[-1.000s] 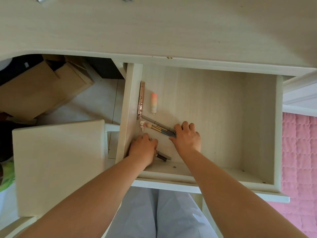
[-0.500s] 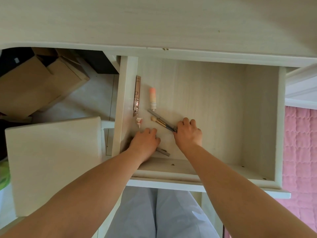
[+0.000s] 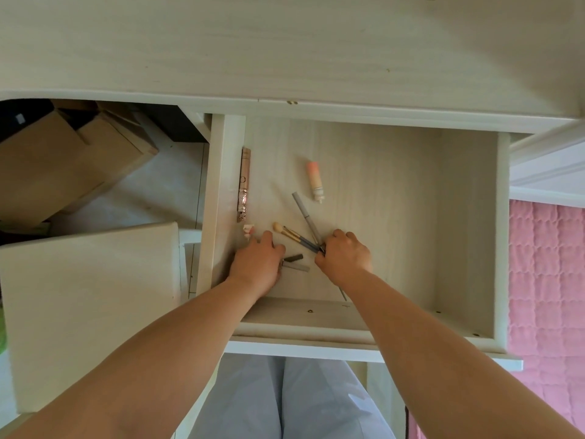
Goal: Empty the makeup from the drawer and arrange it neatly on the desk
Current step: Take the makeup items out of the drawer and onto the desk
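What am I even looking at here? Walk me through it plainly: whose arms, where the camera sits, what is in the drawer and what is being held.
There is no machine here. A person wears a camera on the head, looking down, so both bare arms reach in from the bottom of the picture. The pale band across the top is the desk; below it a drawer is pulled open.

The right hand grips a bundle of makeup brushes and a grey pencil that fan out from its fingers. The left hand is curled over two short grey sticks, apparently gripping them.

Loose on the drawer floor lie a peach tube, a long rose-gold tube against the left wall, and a small pink and white piece.
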